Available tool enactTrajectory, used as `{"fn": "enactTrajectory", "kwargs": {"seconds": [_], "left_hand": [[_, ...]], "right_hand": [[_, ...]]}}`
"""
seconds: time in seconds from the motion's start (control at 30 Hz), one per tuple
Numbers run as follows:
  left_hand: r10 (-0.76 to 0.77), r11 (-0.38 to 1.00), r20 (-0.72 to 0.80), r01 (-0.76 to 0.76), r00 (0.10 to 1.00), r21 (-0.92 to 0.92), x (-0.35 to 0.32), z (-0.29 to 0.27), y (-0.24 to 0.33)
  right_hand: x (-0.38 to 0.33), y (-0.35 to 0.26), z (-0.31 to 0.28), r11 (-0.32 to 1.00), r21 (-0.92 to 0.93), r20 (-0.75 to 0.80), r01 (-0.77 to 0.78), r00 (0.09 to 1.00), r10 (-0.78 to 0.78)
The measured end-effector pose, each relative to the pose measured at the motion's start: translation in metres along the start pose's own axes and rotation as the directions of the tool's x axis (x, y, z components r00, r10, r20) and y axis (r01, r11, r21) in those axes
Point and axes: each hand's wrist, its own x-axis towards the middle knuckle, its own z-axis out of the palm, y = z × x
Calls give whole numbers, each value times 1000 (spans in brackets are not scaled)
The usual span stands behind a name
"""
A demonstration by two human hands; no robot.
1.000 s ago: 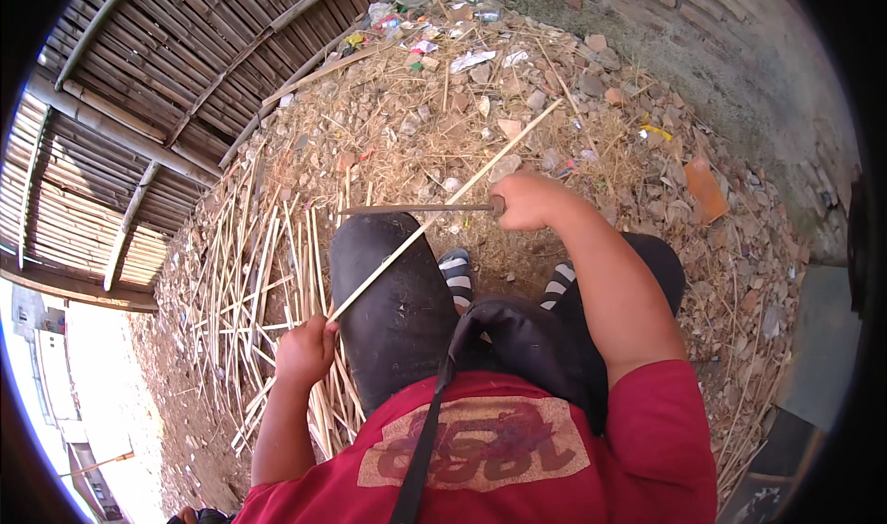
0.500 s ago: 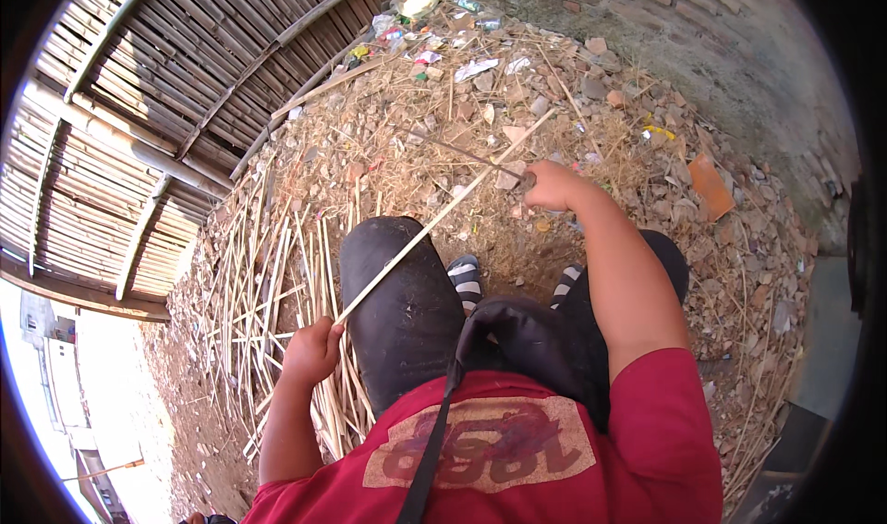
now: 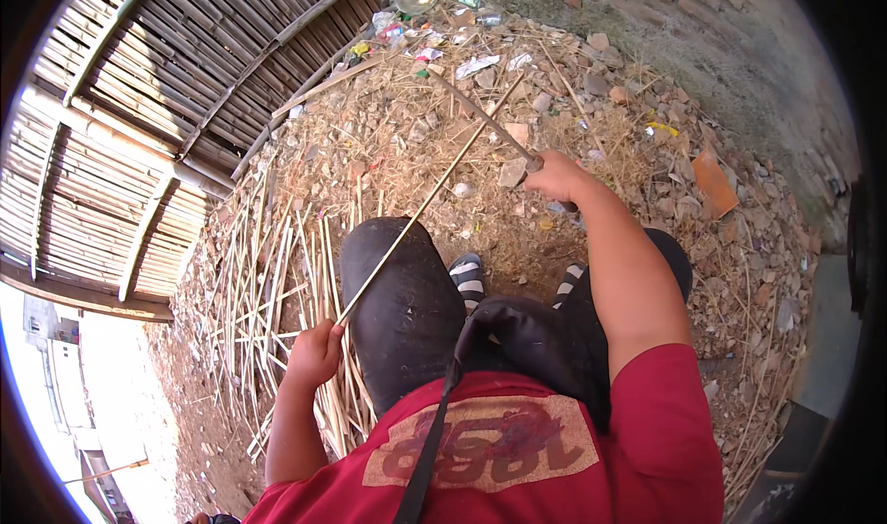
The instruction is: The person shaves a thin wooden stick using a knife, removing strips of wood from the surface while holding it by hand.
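Gripped at its near end by my closed left hand [image 3: 318, 352], a long thin bamboo strip [image 3: 416, 215] slants across my left knee toward the far rubble. My right hand [image 3: 558, 176] is wrapped round the handle of a long knife [image 3: 479, 113], its blade pointing far and to the left. In this view the blade crosses the strip near the strip's far end; whether they touch I cannot tell. Many pale bamboo strips [image 3: 275, 316] lie in a loose heap beside my left leg.
A bamboo slat wall [image 3: 139, 145] stands on the left, and a brick and plaster wall [image 3: 739, 71] at the far right. Stony ground [image 3: 425, 168] with straw and litter lies ahead. An orange-brown broken slab [image 3: 713, 188] rests on the right. My sandalled feet are between my knees.
The knife has swung up and away, its blade now showing broader and steeper. The strip's far end has shifted left and farther off, and the strip looks narrower. My left hand has hardly moved.
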Motion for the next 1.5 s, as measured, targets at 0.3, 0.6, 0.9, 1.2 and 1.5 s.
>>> {"fn": "enactTrajectory", "kwargs": {"seconds": [0.3, 0.6, 0.9, 1.2, 1.5], "left_hand": [[24, 999, 23, -25, 999, 23, 9, -9, 11], [-26, 999, 16, 27, 1000, -33, -5, -10, -4], [-14, 999, 16, 15, 1000, -39, -2, -8, -8], [-27, 999, 37, 29, 999, -32, -4, -5, -6], [-11, 1000, 4, 11, 1000, 18, -3, -8, 5]], "right_hand": [[-22, -38, 29, 731, -466, 413, 498, 854, -318], [0, -20, 30, 902, -335, 103, 273, 962, -253], [4, -11, 3, 992, -123, 4, 40, 999, -40], [-21, -22, 18, 833, -472, 116, 289, 957, -267], [-33, -47, 35, 769, -512, 205, 382, 924, -322]]}}
